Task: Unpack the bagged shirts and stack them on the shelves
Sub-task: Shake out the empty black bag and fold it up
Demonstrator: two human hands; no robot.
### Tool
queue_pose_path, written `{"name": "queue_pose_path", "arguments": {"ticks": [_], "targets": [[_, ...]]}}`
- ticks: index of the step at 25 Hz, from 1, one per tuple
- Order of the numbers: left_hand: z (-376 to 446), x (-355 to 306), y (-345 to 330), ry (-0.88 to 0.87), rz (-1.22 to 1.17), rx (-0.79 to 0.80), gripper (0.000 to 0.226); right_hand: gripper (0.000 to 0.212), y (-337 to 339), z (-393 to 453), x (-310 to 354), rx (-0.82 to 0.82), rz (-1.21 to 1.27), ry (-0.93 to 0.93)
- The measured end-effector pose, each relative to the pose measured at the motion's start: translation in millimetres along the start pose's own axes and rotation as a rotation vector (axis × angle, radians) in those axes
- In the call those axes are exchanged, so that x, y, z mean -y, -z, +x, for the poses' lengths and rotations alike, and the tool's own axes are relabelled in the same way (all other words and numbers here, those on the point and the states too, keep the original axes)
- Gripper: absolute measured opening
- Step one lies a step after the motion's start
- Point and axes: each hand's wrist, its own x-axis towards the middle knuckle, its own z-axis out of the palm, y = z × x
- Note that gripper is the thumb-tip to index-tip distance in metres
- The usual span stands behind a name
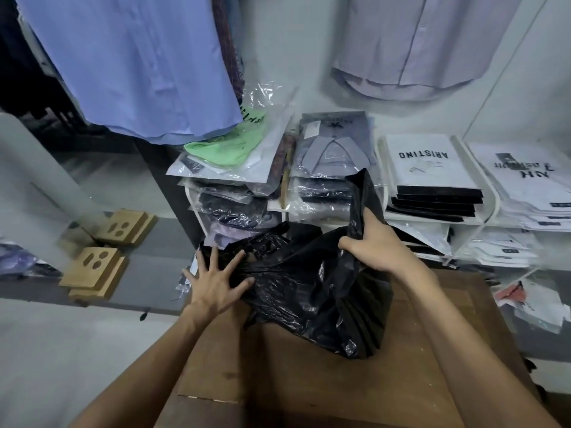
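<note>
A crumpled black plastic bag (pixel 312 288) lies on a brown cardboard box (pixel 309 381) in front of me. My left hand (pixel 216 282) presses flat on the bag's left side with its fingers spread. My right hand (pixel 370 242) grips a raised flap of the bag at its right edge. What the bag holds is hidden. Behind it, white shelves (pixel 491 208) carry stacks of shirts in clear bags: a grey collared one (pixel 330 149) on top in the middle, and a green one (pixel 228 143) on the left stack.
White packets printed ARISTINO (pixel 429 162) and other white packets (pixel 525 180) are stacked at the right. A blue shirt (pixel 139 63) and a pale lilac shirt (pixel 417 44) hang above. Wooden blocks (pixel 95 270) sit on a grey ledge at the left.
</note>
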Motion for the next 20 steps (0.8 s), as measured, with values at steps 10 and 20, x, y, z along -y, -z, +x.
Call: {"name": "queue_pose_path", "arguments": {"ticks": [10, 20], "targets": [[12, 6, -29, -0.144, 0.098, 0.160, 0.091, 0.098, -93, 40, 60, 0.083, 0.080, 0.002], [24, 70, -19, -0.237, -0.736, 0.083, 0.050, 0.103, -221, 102, 98, 0.129, 0.072, -0.005]]}}
